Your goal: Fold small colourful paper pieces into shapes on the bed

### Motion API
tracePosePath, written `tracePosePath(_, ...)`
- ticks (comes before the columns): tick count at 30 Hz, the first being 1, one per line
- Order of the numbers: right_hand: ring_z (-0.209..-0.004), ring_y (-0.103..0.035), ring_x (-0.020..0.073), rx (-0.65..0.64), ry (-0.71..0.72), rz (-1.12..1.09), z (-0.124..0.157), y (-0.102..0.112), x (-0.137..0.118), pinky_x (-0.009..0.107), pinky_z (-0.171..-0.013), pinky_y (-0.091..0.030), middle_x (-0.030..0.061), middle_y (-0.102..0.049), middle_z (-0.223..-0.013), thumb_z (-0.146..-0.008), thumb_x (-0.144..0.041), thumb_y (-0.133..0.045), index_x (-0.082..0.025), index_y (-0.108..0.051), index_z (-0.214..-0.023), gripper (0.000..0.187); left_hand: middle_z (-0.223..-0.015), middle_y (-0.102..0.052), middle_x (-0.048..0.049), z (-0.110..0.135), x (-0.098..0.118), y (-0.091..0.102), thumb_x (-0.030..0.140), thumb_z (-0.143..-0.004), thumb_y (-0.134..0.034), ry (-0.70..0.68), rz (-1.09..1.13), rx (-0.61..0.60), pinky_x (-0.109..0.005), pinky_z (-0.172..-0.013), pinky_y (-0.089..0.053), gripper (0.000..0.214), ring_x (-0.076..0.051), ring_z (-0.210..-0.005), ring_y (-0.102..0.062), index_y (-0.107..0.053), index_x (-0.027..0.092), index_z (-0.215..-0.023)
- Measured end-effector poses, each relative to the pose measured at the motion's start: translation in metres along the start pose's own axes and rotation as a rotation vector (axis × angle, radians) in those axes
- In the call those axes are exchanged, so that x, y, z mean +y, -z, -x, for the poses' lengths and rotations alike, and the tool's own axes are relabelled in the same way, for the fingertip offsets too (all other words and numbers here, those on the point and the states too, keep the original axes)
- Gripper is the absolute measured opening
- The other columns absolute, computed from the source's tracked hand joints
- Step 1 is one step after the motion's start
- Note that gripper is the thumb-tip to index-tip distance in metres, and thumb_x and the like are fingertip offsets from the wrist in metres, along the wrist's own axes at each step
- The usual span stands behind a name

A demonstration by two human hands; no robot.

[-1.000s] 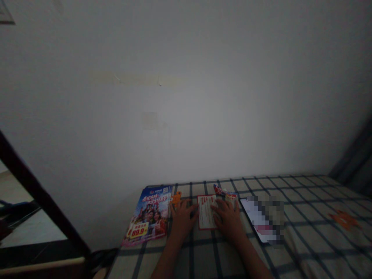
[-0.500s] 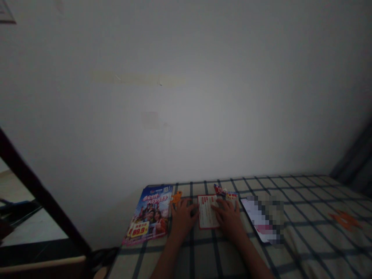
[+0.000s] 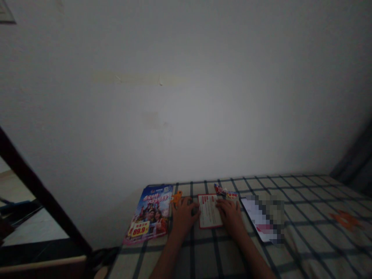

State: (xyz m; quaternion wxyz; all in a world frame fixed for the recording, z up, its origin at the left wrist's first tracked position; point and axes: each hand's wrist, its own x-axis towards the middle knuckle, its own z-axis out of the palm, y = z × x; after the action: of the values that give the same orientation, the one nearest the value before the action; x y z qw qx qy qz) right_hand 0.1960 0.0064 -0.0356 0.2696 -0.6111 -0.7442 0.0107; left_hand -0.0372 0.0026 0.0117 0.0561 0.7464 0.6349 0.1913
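A small printed leaflet point(image 3: 210, 211), white with a red border, lies flat on the checked cloth between my two hands. At its left edge is my left hand point(image 3: 184, 213), with thumb and forefinger apart and their tips at the paper's edge. Across the right edge lies my right hand point(image 3: 229, 213), its fingers stretched over the border and resting on the paper. Neither hand visibly pinches it. An orange cut-out shape point(image 3: 176, 197) shows just behind my left hand. Beyond my right fingers is a crumpled colourful paper piece point(image 3: 226, 192).
A colourful poster point(image 3: 152, 213) with a price on it lies to the left. On the right is a flat, dark-edged item point(image 3: 258, 221), partly blurred out. The checked cloth point(image 3: 308, 217) carries an orange patch point(image 3: 345, 220). A white wall point(image 3: 203, 97) rises behind.
My right fingers have slid to the right across the leaflet, from further in to its right edge, uncovering more print. My left hand has barely shifted.
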Motion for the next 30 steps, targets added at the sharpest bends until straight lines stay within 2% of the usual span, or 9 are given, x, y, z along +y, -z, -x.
tracePosePath(11,-0.122,-0.055,0.0239,-0.038,-0.004,0.009,-0.002,0.005,0.0,0.062,-0.119,-0.009,-0.0005,-0.068,-0.127,-0.096,-0.027,-0.045,-0.034,-0.07,-0.11,0.03,-0.135,-0.058,0.0001,0.001,0.0,0.001,0.05,-0.085,-0.063,0.006,0.015,-0.011,-0.066,-0.116,-0.006,0.028,-0.031,-0.133,-0.041,-0.071,0.043,-0.111)
tracePosePath(18,-0.125,-0.052,0.0255,-0.062,-0.026,0.06,-0.002,0.005,-0.001,0.059,-0.118,-0.015,-0.0027,-0.066,-0.131,-0.094,-0.024,-0.049,-0.036,-0.072,-0.106,0.029,-0.135,-0.058,0.0,0.0,-0.001,0.0,0.051,-0.086,-0.061,0.002,0.022,-0.011,-0.064,-0.116,-0.006,0.028,-0.03,-0.132,-0.043,-0.071,0.043,-0.111)
tracePosePath(24,-0.131,-0.046,0.0266,-0.146,-0.037,0.099,0.001,0.009,-0.001,0.06,-0.116,-0.018,-0.0046,-0.06,-0.139,-0.095,-0.026,-0.047,-0.039,-0.067,-0.119,0.034,-0.134,-0.059,0.0002,0.0,-0.003,-0.005,0.052,-0.085,-0.063,-0.004,0.024,0.025,-0.065,-0.115,-0.008,0.026,-0.03,-0.131,-0.044,-0.071,0.044,-0.109)
tracePosePath(30,-0.141,-0.034,0.0302,-0.256,0.011,0.145,0.003,0.026,-0.002,0.06,-0.115,-0.022,-0.0052,-0.05,-0.149,-0.09,-0.019,-0.048,-0.041,-0.06,-0.13,0.047,-0.134,-0.059,0.0004,0.0,-0.003,-0.005,0.051,-0.085,-0.064,-0.01,0.015,0.029,-0.064,-0.115,-0.011,0.026,-0.03,-0.132,-0.043,-0.071,0.043,-0.109)
